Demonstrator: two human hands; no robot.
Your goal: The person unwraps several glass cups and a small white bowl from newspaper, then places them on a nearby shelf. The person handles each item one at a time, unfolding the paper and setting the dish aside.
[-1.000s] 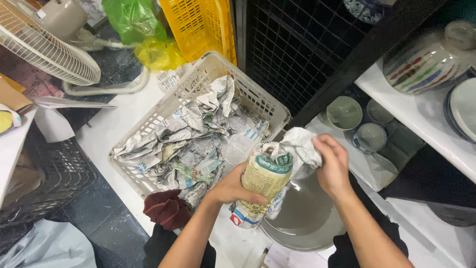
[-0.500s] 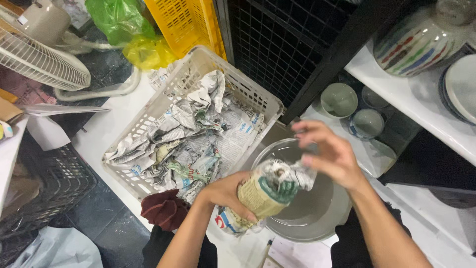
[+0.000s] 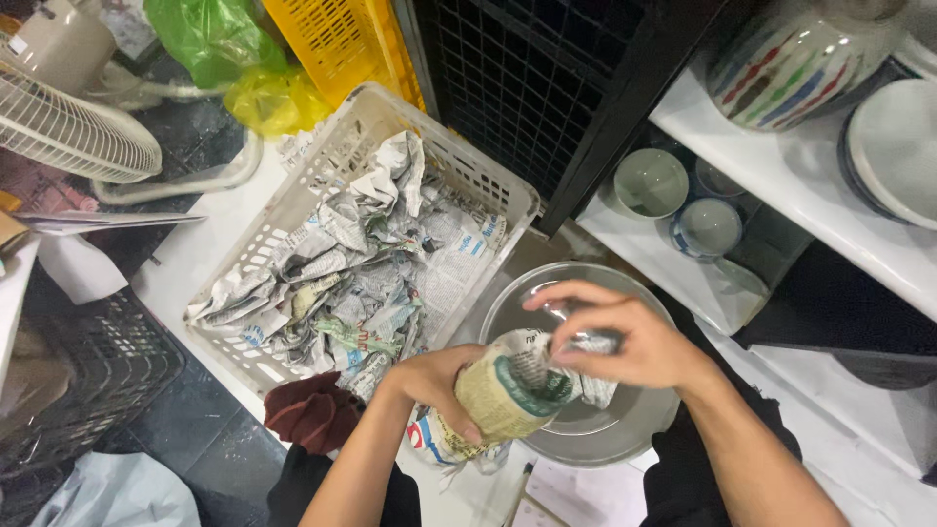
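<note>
Newspaper-wrapped bundle [image 3: 508, 395] gripped by both hands (fingers curled).

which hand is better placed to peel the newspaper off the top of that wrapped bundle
Right. The right hand already pinches the loose paper at the top of the newspaper-wrapped bundle, while the left hand grips its body from below, steadying it.

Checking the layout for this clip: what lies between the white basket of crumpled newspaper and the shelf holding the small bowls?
In the head view, a black wire grid panel stands between the white basket and the shelf with small bowls.
</note>
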